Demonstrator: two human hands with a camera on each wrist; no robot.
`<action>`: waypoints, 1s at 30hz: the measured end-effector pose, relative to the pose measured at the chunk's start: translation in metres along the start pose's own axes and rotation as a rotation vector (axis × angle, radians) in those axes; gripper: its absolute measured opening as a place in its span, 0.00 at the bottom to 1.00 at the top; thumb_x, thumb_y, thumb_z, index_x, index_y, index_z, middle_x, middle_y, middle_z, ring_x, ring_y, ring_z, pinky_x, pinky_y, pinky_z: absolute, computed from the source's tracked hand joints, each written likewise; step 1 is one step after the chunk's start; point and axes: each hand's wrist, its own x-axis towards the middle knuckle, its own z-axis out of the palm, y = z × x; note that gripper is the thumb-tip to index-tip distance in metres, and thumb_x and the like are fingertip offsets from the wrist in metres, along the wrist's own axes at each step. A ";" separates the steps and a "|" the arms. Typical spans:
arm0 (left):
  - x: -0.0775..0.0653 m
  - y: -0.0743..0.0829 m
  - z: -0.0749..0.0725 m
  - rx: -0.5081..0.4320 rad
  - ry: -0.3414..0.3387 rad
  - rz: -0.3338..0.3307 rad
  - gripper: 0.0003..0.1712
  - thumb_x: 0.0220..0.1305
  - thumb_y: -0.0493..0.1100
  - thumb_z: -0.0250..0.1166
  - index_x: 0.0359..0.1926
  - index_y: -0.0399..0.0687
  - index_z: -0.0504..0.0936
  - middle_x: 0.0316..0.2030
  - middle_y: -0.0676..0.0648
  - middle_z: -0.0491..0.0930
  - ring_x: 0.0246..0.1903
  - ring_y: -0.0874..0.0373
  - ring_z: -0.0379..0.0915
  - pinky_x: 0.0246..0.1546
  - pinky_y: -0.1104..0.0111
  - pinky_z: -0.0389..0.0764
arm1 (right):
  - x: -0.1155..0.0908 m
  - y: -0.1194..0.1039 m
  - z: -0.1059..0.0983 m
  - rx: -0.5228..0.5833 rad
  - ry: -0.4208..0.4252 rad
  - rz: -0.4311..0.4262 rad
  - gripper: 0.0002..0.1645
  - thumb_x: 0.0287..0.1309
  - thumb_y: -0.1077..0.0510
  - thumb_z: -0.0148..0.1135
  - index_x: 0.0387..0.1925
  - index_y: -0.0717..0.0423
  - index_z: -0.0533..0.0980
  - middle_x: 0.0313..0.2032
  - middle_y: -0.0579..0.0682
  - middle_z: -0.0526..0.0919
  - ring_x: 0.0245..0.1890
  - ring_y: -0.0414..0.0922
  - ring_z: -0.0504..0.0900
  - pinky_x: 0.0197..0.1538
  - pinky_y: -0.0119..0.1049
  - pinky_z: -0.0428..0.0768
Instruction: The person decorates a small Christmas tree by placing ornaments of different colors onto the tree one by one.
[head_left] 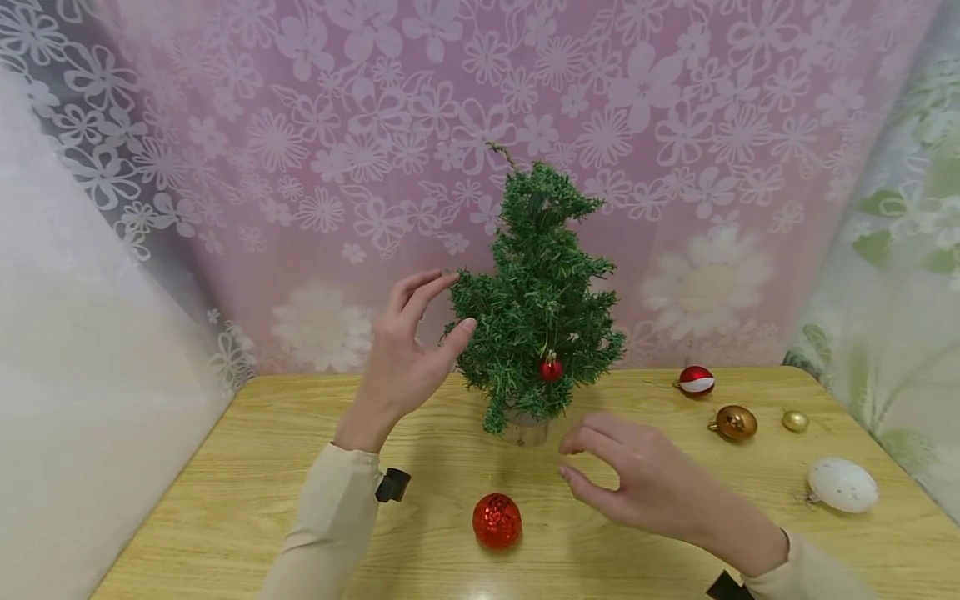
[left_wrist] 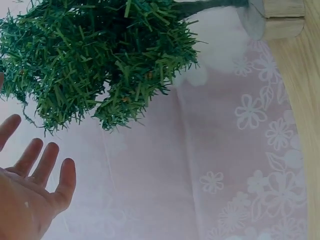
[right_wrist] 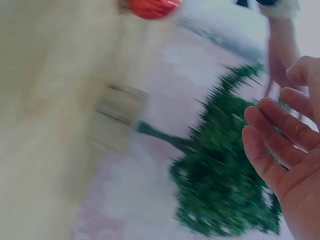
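A small artificial Christmas tree (head_left: 536, 292) stands upright on a wooden base (head_left: 527, 431) near the back of the table. One little red bauble (head_left: 551, 368) hangs by a thread from its lower front branches. My left hand (head_left: 411, 354) is raised at the tree's left side, fingertips right at the branches; its fingers are spread and hold nothing, as the left wrist view also shows. Lower down, to the right of the base, my right hand (head_left: 637, 479) hovers with relaxed, bent fingers and nothing between them. A larger red glittery bauble (head_left: 497, 522) lies on the table between both forearms.
Along the table's right side lie a red-and-white bauble (head_left: 696, 382), a brown bauble (head_left: 735, 423), a small gold bauble (head_left: 795, 421) and a white speckled egg-shaped ornament (head_left: 843, 484). A pink flowered curtain (head_left: 360, 183) hangs behind the wooden table (head_left: 247, 467).
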 end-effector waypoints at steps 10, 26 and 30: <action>-0.002 -0.003 0.004 0.032 -0.082 -0.076 0.36 0.68 0.56 0.67 0.75 0.64 0.67 0.73 0.50 0.63 0.67 0.53 0.67 0.60 0.49 0.77 | -0.023 -0.006 0.049 0.019 -0.124 -0.067 0.07 0.66 0.51 0.67 0.45 0.43 0.81 0.42 0.37 0.83 0.39 0.31 0.82 0.43 0.23 0.81; 0.000 -0.002 0.009 -0.036 -0.083 -0.062 0.32 0.71 0.53 0.66 0.73 0.64 0.70 0.72 0.53 0.63 0.58 0.54 0.72 0.53 0.57 0.76 | -0.020 -0.019 0.078 -0.107 -0.431 -0.122 0.30 0.65 0.45 0.69 0.66 0.38 0.73 0.64 0.45 0.77 0.57 0.43 0.81 0.55 0.37 0.84; 0.000 0.000 0.010 -0.038 -0.079 -0.050 0.29 0.71 0.52 0.65 0.71 0.64 0.73 0.71 0.52 0.65 0.58 0.53 0.72 0.52 0.57 0.76 | -0.021 -0.020 0.081 -0.132 -0.457 -0.130 0.28 0.65 0.46 0.69 0.64 0.38 0.74 0.63 0.45 0.77 0.55 0.44 0.82 0.53 0.37 0.85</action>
